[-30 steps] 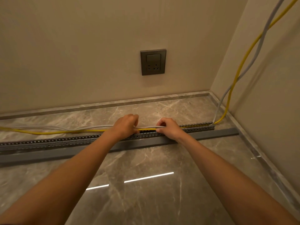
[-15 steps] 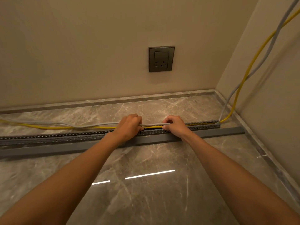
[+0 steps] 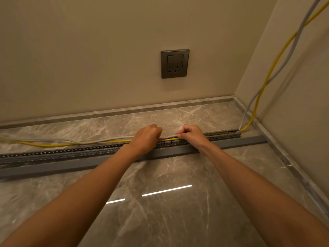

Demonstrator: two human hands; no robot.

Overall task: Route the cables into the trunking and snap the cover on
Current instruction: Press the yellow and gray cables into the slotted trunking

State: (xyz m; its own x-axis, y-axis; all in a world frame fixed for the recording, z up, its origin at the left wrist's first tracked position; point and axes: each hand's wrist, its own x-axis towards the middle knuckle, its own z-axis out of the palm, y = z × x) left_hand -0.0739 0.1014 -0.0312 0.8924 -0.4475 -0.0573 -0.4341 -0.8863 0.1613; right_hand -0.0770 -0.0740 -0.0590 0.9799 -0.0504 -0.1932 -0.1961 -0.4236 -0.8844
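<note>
Marble floor (image 3: 160,220): left hand (image 3: 145,138) and right hand (image 3: 191,135) pinch the thin grey cable (image 3: 106,139) over slotted grey trunking (image 3: 71,151); reckon slack could spring it out.

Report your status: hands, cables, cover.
Left hand and right hand both grip grey cable above trunking. Left of hands, it and yellow cable lie outside. Cover off, lying alongside. Nothing blocking.
</note>
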